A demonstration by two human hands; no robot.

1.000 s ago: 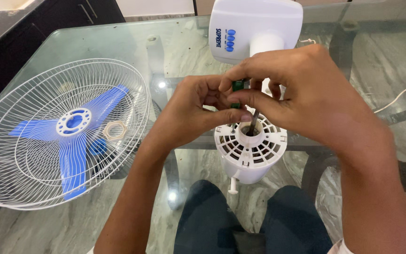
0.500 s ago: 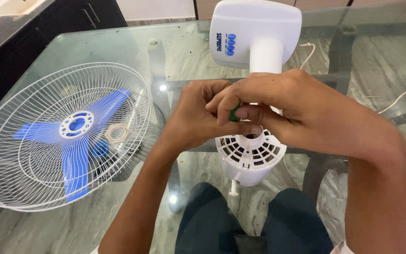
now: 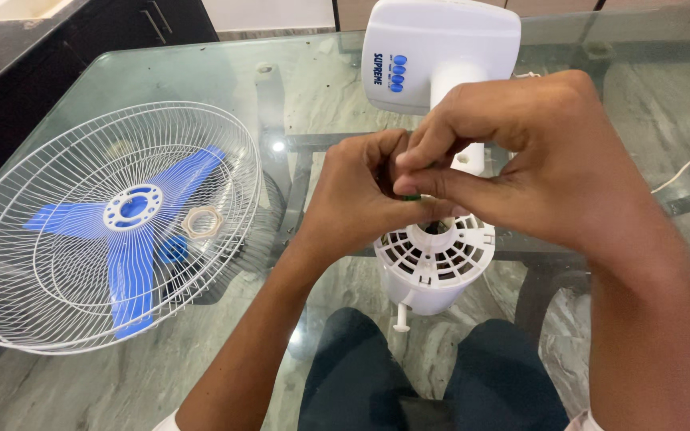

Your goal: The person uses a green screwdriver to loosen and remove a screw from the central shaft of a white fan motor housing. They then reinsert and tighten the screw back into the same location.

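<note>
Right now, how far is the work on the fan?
Done: the wire guard is off and lies on the glass table, with the blue blade and a pale ring nut in it. In hand: the left hand and right hand pinch a small green part above the white motor housing. Left: blade, nut and guard remain apart from the motor.

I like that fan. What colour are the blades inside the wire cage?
Blue, seen in the head view: the blades lie in the white wire cage.

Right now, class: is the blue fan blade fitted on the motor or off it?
Off. The blue blade lies inside the white wire guard on the glass table, apart from the motor housing.
</note>
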